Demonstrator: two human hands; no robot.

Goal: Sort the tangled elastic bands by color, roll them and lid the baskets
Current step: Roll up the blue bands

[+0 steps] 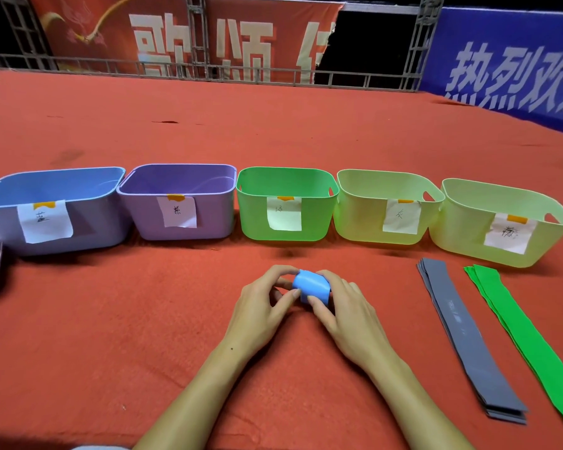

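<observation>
left hand and right hand both gripping rolled blue band, fingers curled round it, near green basket; grey bands flat at right.

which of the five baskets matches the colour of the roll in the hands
The blue basket, at the far left end of the row. It matches the blue roll held by both hands; the others are purple, green and two pale yellow-green.

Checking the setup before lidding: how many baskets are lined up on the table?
5, in one row behind the hands: blue basket far left, purple basket, green basket in the middle, then two pale yellow-green baskets at right. None looks hidden.
</observation>
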